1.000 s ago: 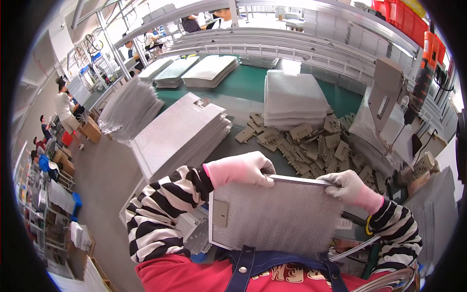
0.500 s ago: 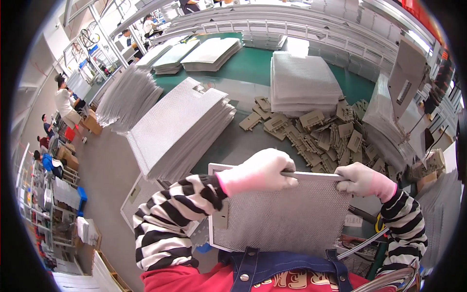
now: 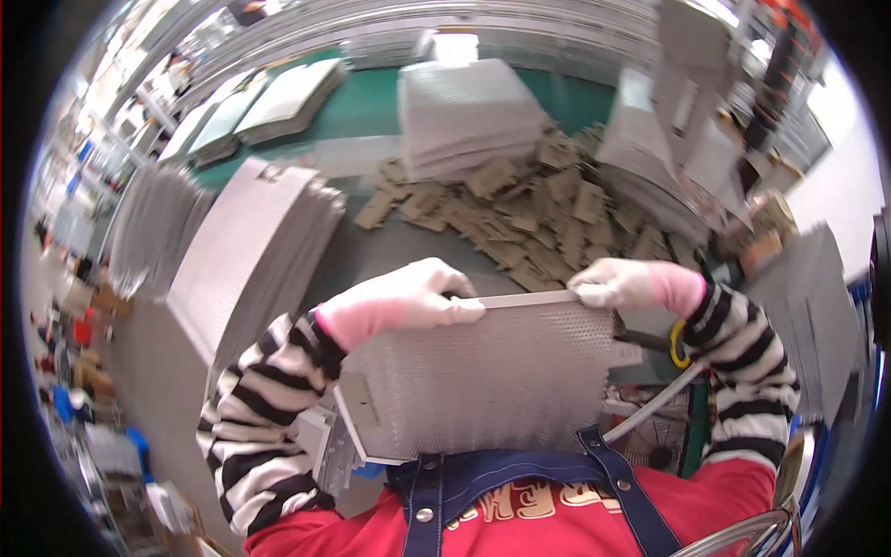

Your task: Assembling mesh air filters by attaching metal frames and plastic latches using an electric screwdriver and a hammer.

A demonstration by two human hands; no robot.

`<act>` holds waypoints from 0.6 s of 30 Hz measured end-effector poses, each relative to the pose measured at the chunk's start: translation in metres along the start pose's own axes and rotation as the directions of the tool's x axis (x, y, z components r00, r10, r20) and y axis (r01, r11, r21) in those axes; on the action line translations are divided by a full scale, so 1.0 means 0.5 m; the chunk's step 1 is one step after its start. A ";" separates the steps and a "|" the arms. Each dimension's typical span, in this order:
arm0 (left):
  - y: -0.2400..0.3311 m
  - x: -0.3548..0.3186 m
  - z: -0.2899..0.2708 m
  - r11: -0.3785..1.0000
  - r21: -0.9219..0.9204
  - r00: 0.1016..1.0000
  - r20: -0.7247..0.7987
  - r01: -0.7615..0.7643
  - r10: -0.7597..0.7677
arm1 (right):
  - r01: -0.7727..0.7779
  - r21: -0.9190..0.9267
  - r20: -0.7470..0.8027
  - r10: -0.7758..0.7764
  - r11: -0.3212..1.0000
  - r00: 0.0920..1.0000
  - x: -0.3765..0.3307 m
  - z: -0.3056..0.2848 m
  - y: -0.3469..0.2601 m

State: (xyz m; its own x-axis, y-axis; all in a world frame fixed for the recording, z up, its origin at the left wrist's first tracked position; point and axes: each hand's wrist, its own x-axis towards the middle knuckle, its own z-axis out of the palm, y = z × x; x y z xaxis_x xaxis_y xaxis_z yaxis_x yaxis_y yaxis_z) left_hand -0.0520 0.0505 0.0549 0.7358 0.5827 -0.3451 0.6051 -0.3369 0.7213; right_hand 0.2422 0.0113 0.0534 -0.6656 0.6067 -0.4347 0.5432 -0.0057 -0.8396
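Note:
A silvery metal mesh panel with a pale metal rim along its top and left side stands before my body, its lower edge near my apron. My left hand, in a white and pink glove, is closed on the top rim left of its middle. Near the right end of that rim, my gloved right hand pinches it with thumb and fingers. A small beige plate sits at the panel's left side. The right side of the mesh shows a bare, ragged edge with no rim.
Beyond my hands lies a heap of beige plastic parts. Stacks of mesh sheets stand at left, behind the heap and at right. A yellow-handled tool lies by my right forearm.
The view has swung right, so the bench and stacks sit further left in the picture. Both hands keep hold of the panel, whose top rim now slopes up slightly to the right.

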 end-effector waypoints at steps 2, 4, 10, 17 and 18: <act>0.029 -0.008 0.019 0.949 0.314 0.974 -0.212 -0.010 0.080 | 0.042 -0.068 0.034 -0.040 0.997 0.999 0.002 -0.014 0.007; 0.051 -0.020 0.021 0.915 0.403 0.976 -0.210 0.026 0.065 | -0.065 -0.221 -0.050 0.056 0.973 0.997 -0.019 -0.003 -0.027; 0.112 0.040 0.042 0.933 0.269 0.969 0.006 -0.239 0.247 | -0.089 -0.623 -0.253 -0.092 0.777 0.963 -0.063 0.036 -0.040; 0.124 0.126 0.066 0.952 0.203 0.905 0.406 -0.227 0.129 | -0.367 -0.645 -0.475 0.024 0.670 0.880 -0.066 0.108 -0.025; 0.092 0.140 0.076 0.949 0.151 0.901 0.384 -0.277 0.202 | -0.350 -0.840 -0.494 -0.317 0.416 0.809 -0.066 0.147 -0.027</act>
State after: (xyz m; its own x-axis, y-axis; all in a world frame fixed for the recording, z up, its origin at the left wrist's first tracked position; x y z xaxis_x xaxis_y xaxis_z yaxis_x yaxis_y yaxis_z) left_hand 0.0387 0.0476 0.0411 0.9019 0.1732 -0.3956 0.4162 -0.5930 0.6893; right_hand 0.2195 -0.0672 0.0552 -0.4583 0.8856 0.0754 0.8881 0.4531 0.0767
